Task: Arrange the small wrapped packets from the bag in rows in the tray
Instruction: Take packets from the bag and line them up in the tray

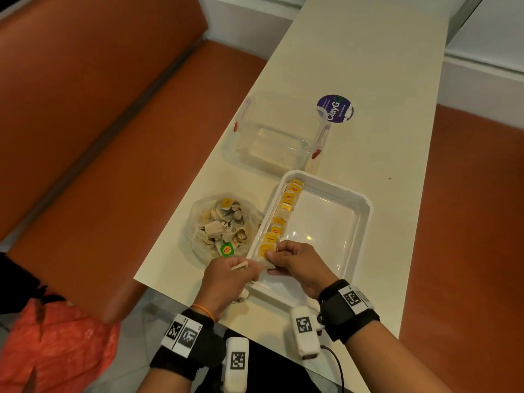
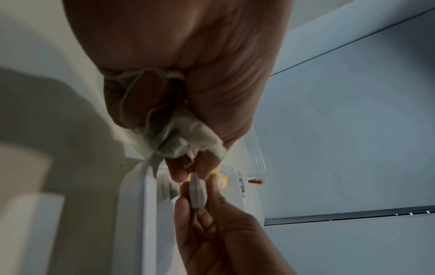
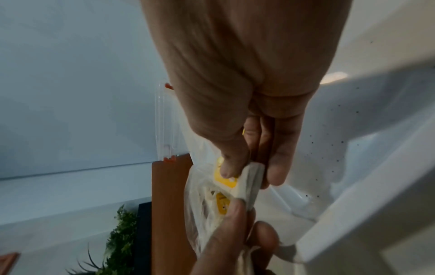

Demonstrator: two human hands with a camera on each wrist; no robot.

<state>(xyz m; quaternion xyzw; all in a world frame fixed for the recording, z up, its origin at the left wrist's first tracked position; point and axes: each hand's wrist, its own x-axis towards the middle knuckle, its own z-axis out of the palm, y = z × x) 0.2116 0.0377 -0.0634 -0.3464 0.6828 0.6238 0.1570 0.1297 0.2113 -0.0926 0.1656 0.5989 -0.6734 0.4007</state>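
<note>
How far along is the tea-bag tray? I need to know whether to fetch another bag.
Done: one row of yellow-tagged packets lines the left wall of the white tray. In hand: the right hand pinches a packet at that row's near end, while the left hand grips more. Left: most of the tray floor is bare, and the bag still holds many packets.

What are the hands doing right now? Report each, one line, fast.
Left hand: closed around a bunch of tea packets.
Right hand: pinching one packet at the near end of the tray row.
</note>
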